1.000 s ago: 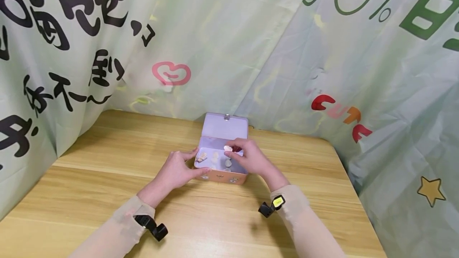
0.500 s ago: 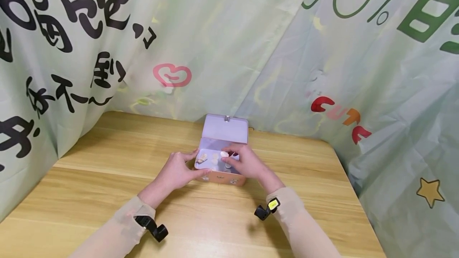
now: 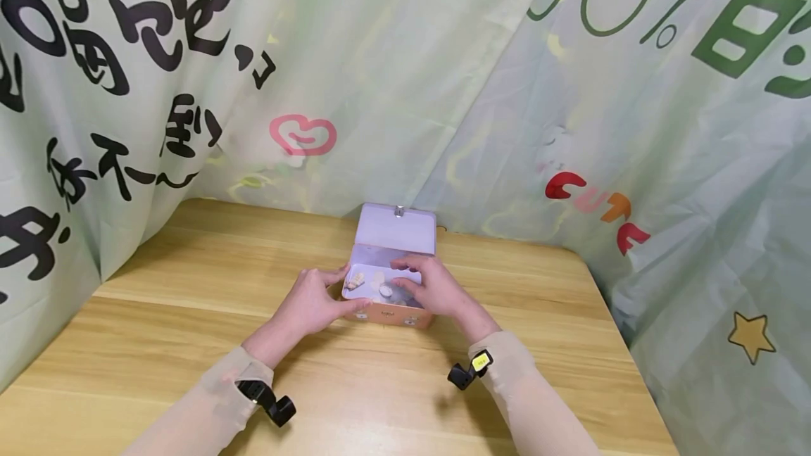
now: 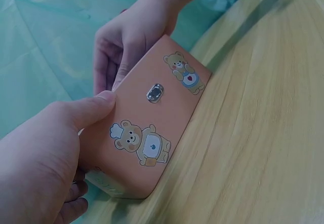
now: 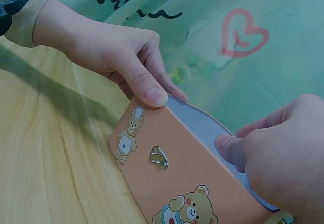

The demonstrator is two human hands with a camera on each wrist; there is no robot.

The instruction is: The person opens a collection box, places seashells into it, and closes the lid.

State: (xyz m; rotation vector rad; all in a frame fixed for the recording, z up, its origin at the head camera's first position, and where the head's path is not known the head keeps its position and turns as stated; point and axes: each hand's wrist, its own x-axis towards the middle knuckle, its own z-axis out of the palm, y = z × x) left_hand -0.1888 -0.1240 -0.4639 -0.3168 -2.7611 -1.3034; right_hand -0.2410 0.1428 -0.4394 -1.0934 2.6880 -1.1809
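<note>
An orange tin box (image 3: 388,314) with bear pictures stands on the table, its lilac lid (image 3: 395,229) raised at the back. My left hand (image 3: 312,303) grips the box's left front corner, thumb on the front rim and fingers round the side. Over the right part of the box hovers my right hand (image 3: 441,288), thumb and forefinger apart with nothing seen between them. Below those fingers lies a small white shell-like piece (image 3: 385,290). A ridged spiral seashell (image 3: 356,280) rests at the inside left, with pale pieces (image 3: 378,278) beside it. The right hand hides the box's right interior.
The wooden table (image 3: 355,385) extends around the box on all sides. Behind it hangs a pale printed curtain (image 3: 405,90), close to the raised lid. A metal clasp (image 4: 155,93) sits on the box front.
My right hand has moved slightly left and lower into the box and let go of the white piece, which now lies inside. My left hand keeps its hold on the corner.
</note>
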